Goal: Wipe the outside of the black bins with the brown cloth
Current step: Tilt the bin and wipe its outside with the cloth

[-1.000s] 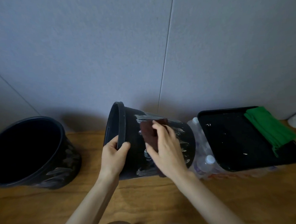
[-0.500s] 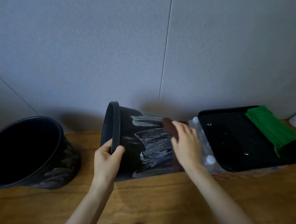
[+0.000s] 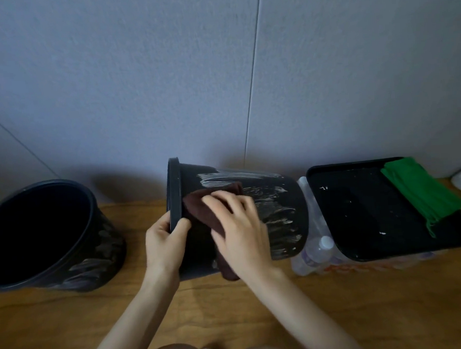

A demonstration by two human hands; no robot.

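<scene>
Brown cloth now hard against the rim of the black bin, back from the base end of half a second ago. Lies on its side on the wooden floor. Pressed under the right hand, fingers spread flat; left hand clamped on the rim. White streaks remaining (far side unseen). Second bin at left, smeared, well apart. Bottles just beside the base; tray with green cloth beyond.

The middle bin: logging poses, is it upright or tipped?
Tipped: the middle bin lies on its side, rim facing left, held by the left hand; the right hand presses the brown cloth against it.
</scene>
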